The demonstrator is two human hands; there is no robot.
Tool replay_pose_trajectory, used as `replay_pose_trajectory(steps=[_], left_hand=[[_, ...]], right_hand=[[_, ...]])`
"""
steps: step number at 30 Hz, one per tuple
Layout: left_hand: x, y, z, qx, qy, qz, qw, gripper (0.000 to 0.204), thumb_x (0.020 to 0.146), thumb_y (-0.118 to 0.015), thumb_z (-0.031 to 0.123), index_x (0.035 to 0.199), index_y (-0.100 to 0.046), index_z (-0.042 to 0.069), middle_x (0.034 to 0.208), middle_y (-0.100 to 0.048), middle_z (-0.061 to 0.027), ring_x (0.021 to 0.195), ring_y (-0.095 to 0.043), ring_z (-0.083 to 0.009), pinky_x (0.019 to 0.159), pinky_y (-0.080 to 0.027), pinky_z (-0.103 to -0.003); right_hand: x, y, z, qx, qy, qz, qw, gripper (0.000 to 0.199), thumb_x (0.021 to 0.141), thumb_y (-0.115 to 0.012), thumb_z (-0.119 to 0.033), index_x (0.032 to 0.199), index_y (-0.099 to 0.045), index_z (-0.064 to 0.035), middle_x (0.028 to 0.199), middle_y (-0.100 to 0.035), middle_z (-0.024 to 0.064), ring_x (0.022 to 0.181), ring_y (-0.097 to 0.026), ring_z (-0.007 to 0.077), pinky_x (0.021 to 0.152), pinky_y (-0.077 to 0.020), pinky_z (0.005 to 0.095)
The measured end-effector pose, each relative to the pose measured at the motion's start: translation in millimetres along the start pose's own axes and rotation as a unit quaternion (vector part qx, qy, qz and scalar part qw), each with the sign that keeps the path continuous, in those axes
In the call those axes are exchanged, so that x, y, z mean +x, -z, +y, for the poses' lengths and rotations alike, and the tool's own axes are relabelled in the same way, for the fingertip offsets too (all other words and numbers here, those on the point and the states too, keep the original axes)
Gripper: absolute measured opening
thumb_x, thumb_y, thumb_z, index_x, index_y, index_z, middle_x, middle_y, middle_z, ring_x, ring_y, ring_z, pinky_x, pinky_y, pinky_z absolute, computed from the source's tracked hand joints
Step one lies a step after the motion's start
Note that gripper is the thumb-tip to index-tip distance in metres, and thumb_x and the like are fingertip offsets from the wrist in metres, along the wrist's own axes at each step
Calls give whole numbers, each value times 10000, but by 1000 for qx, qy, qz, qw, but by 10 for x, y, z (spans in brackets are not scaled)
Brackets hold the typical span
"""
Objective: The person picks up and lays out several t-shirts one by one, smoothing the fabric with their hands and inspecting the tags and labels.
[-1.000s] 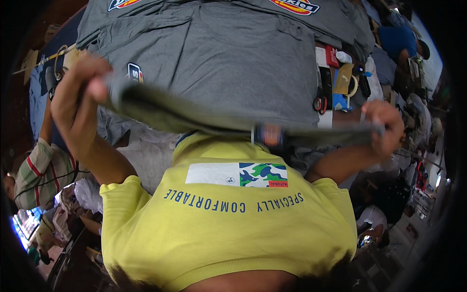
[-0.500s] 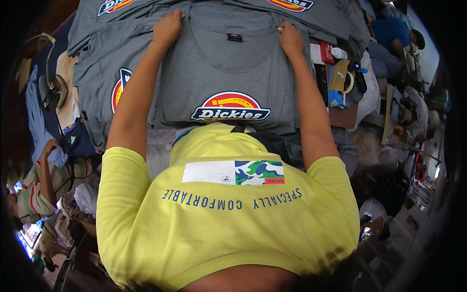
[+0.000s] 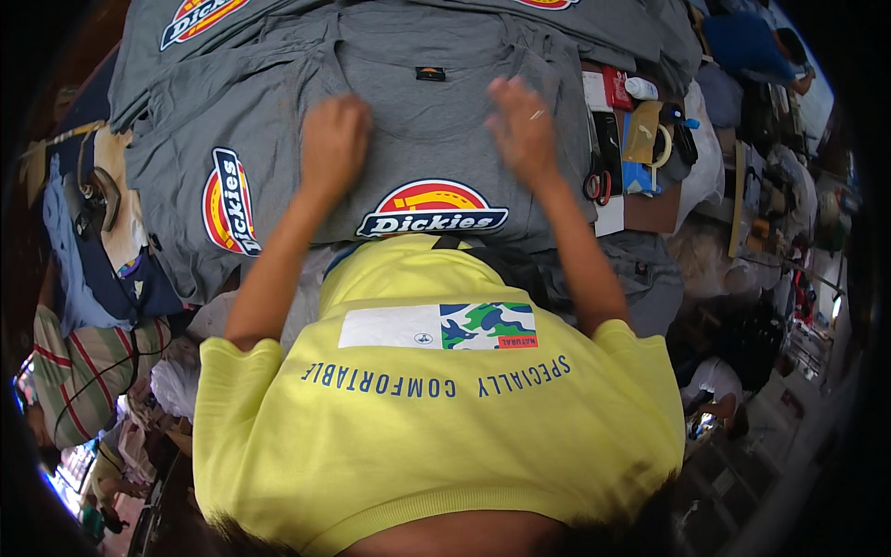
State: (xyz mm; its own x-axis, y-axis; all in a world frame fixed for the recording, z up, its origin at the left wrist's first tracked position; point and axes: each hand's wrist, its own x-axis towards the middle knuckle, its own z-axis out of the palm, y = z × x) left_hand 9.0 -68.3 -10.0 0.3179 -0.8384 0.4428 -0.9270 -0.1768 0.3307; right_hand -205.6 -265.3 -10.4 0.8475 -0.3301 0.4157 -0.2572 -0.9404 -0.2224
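The work surface is almost wholly covered by grey T-shirts laid flat, with a crowded room around it: bags and piled cloth at the right, a striped garment (image 3: pixel 79 371) low at the left. Along the right edge of the shirts sits a clutter of small tools, among them red-handled scissors (image 3: pixel 594 186) and a roll of tape (image 3: pixel 661 148).

The top grey T-shirt (image 3: pixel 436 121) lies face up in the middle, collar away from the person, its round red-and-yellow chest print (image 3: pixel 432 208) nearest the body. The left hand (image 3: pixel 334 139) rests on the shirt left of the collar, fingers curled under, holding nothing. The right hand (image 3: pixel 524 130) lies on it at the right with fingers spread flat; it is blurred. A second grey shirt (image 3: pixel 200 186) lies turned sideways just beside the left forearm.

The person's yellow shirt (image 3: pixel 427 408) hides the near hem and the table's front edge. The surface beneath cannot be made out.
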Motion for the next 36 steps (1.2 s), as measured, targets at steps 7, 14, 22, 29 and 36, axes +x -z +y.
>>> replay_pose_trajectory(steps=[7,14,22,29,36], left_hand=[[-541,-123,117,112,55,-197,973,646,863,-408,458,1366,-245,87,1425,-218,-91,1322,-183,-244,1050,-164,-435],[119,-300,-593,187,34,-94,977,625,881,-360,465,1362,-249,82,1420,-239,-69,1315,-209,-214,1048,-175,-404],[314,-468,-815,162,26,-43,986,572,887,-373,433,1345,-294,99,1398,-287,-69,1296,-255,-207,1035,-203,-374],[552,-456,-498,132,76,32,988,506,832,-512,362,1258,-406,110,1242,-423,-118,1150,-375,-296,915,-264,-487],[1363,-847,644,48,-38,62,996,373,838,-506,400,1102,-535,138,1129,-479,-89,1067,-424,-279,886,-276,-471]], right_hand=[[-585,-187,-265,-96,-72,-167,979,634,856,-362,-512,1349,-296,-120,1397,-291,66,1285,-272,239,1028,-193,476],[-15,-433,586,-172,-98,-71,978,621,868,-322,-528,1353,-291,-141,1402,-287,25,1299,-248,207,1040,-145,492],[174,-485,867,-102,-107,-37,988,587,852,-374,-533,1337,-321,-207,1390,-310,2,1302,-237,179,1038,-125,517],[-189,342,721,120,-224,83,964,276,821,-570,-308,1024,-598,-122,1095,-561,88,986,-541,227,823,-413,338],[-1877,1019,76,298,-487,-161,805,254,779,-636,-220,923,-607,-13,802,-616,74,723,-581,135,635,-441,251]])
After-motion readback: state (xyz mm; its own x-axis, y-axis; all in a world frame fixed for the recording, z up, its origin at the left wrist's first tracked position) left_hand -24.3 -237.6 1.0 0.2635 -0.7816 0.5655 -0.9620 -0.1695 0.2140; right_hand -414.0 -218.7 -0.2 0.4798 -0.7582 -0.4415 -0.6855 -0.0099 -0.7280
